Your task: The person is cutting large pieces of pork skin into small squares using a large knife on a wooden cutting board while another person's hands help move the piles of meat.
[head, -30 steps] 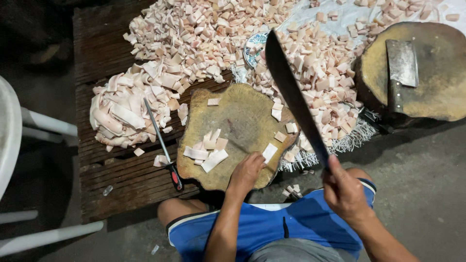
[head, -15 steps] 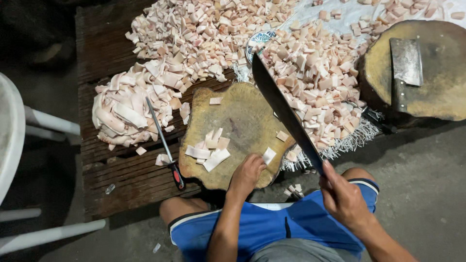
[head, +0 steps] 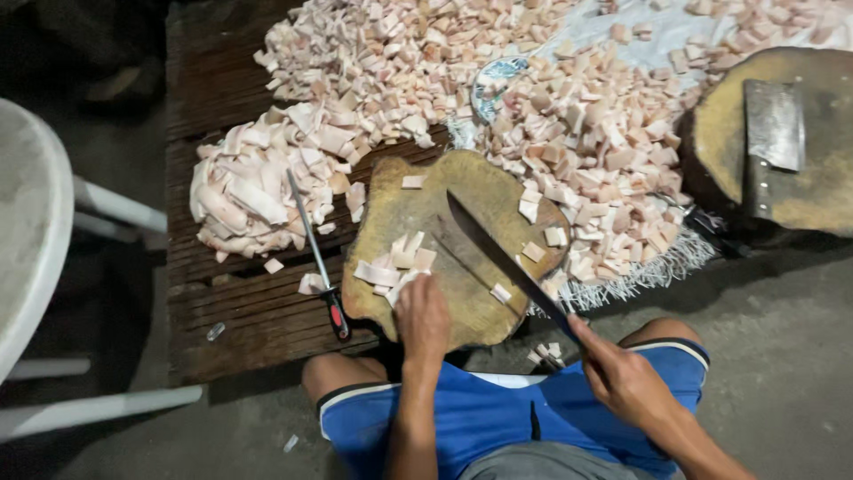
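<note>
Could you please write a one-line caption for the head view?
Right hand holds a long knife over a round chopping block; left hand steadies pale meat strips.

Left hand (head: 423, 313) flat, right hand (head: 622, 378) fisted.

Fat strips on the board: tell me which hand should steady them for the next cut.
Left. The left hand already rests on the strips on the board, while the right hand grips the knife.

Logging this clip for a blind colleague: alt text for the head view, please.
A seated person's right hand holds a long knife over a round wooden board while the left hand rests on pale meat strips; cut pieces lie heaped beyond.
</note>
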